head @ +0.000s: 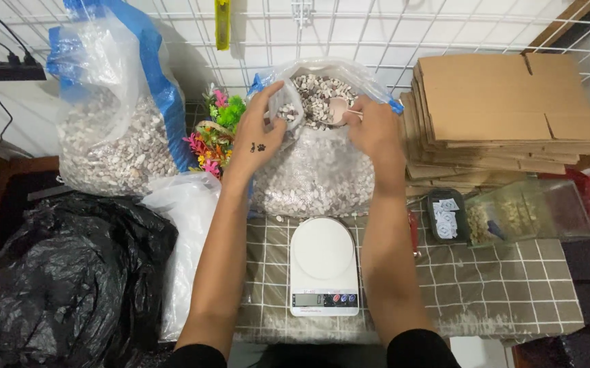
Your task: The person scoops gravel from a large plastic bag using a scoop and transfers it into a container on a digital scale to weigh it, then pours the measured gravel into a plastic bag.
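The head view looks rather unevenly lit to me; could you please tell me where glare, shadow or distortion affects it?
In the head view, glare whitens the scale's platform and the clear bag of pebbles; the black bag at lower left falls into shadow, detail lost; the wire grid bows from wide-angle distortion; left hand and right hand are sharp, without motion blur.

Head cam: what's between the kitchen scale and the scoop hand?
The clear bag of pebbles lies between the white kitchen scale and the right hand holding the scoop.
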